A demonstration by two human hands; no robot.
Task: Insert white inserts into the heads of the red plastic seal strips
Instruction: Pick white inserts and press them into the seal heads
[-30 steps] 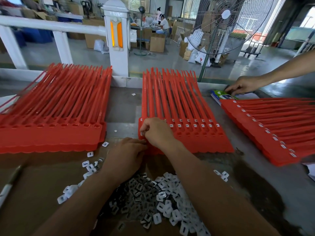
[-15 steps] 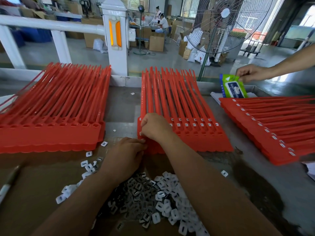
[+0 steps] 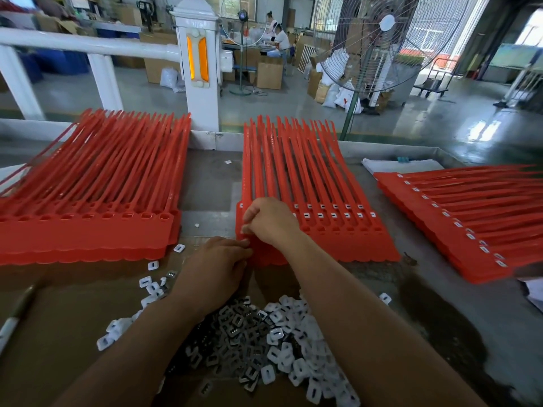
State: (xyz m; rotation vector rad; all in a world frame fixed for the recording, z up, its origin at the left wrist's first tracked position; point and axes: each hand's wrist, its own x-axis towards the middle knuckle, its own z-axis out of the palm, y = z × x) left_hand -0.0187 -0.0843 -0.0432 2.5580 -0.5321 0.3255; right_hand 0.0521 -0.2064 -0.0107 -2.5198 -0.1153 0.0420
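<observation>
Head view, the only one I have. Three stacks of red seal strips lie on the table with their heads towards me.

My right hand (image 3: 271, 223) rests on the left-end heads of the middle stack (image 3: 308, 183), fingers curled down onto them. I cannot tell whether an insert is pinched beneath. My left hand (image 3: 219, 265) sits just below, back towards the camera, fingertips touching the stack's near left corner. What it grasps, if anything, is hidden.

To the right of my hand, every visible head on the middle stack shows a white square, so I judge this top layer nearly filled. The right stack (image 3: 470, 212) also shows white in its visible heads.

The left stack (image 3: 88, 186) has open, empty sockets along its top row, so that work seems yet to come.

A large heap of loose white inserts (image 3: 282, 342) lies on a cardboard sheet (image 3: 58, 333) between my forearms, and more are scattered to the left. A pen (image 3: 14, 312) lies at the far left.
</observation>
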